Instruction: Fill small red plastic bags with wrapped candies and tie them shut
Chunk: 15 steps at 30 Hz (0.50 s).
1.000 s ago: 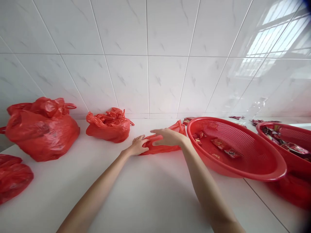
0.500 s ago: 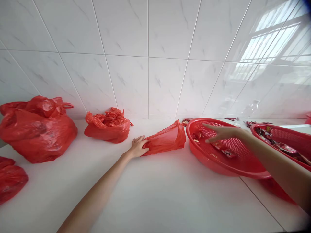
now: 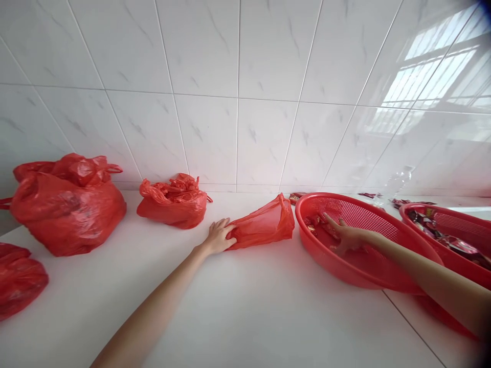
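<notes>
Two hands work apart: the left [image 3: 219, 236] rests on a thin red plastic bag [image 3: 261, 227] on the white counter [image 3: 238, 312], its grip unclear; the right [image 3: 351, 237], fingers spread, now dips lower inside the round red mesh-sided plastic basket [image 3: 335, 266], bringing small red shiny packets [image 3: 311, 228] within reach.

At least four bags [image 3: 69, 214], two baskets [image 3: 387, 266], one bottle [image 3: 400, 182] show.
</notes>
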Motion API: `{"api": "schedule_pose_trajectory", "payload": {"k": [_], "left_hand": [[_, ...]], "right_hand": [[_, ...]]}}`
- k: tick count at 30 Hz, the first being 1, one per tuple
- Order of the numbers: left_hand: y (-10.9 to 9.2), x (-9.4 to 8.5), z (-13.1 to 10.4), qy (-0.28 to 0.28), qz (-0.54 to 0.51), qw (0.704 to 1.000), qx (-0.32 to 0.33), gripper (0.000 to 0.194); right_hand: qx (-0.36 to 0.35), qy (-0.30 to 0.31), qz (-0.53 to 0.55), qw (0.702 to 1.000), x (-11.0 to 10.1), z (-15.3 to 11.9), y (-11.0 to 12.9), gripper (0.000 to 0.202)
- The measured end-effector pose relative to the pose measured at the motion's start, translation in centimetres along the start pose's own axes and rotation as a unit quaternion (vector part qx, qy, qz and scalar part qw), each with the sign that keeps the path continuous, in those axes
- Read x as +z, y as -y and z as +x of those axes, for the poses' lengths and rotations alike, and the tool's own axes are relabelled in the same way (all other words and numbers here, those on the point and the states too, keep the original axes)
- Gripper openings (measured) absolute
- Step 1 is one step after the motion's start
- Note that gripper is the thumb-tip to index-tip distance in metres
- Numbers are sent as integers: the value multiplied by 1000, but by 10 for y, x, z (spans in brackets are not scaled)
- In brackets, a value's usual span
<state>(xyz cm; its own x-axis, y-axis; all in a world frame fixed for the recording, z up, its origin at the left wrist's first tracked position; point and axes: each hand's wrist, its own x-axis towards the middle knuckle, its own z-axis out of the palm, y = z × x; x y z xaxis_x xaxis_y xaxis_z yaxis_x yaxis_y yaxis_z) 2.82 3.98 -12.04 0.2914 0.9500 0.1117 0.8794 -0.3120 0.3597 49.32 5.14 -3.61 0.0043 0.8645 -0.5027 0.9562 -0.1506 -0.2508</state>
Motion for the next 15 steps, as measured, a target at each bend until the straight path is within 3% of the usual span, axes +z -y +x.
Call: {"api": "schedule_pose_trajectory", "payload": {"k": [4, 7, 9, 12, 15], "left_hand": [[-2, -1, -2, -1, 3, 1000, 3, 52], [-3, -2, -3, -1, 3, 1000, 6, 51], [-2, -2, -3, 1, 2, 1000, 7, 52], [-1, 0, -2, 3, 0, 1000, 7, 53], [1, 2, -2, 3, 0, 1000, 6, 53]], "right_hand": [[-24, 1, -12, 1000, -5, 20, 22, 158], [-48, 3, -30, 998, -8, 28, 32, 152], [-103, 12, -16, 995, -10, 28, 37, 135], [-213, 23, 43, 976, -9, 23, 43, 92], [-280, -59, 72, 955, -3, 23, 47, 55]]}}
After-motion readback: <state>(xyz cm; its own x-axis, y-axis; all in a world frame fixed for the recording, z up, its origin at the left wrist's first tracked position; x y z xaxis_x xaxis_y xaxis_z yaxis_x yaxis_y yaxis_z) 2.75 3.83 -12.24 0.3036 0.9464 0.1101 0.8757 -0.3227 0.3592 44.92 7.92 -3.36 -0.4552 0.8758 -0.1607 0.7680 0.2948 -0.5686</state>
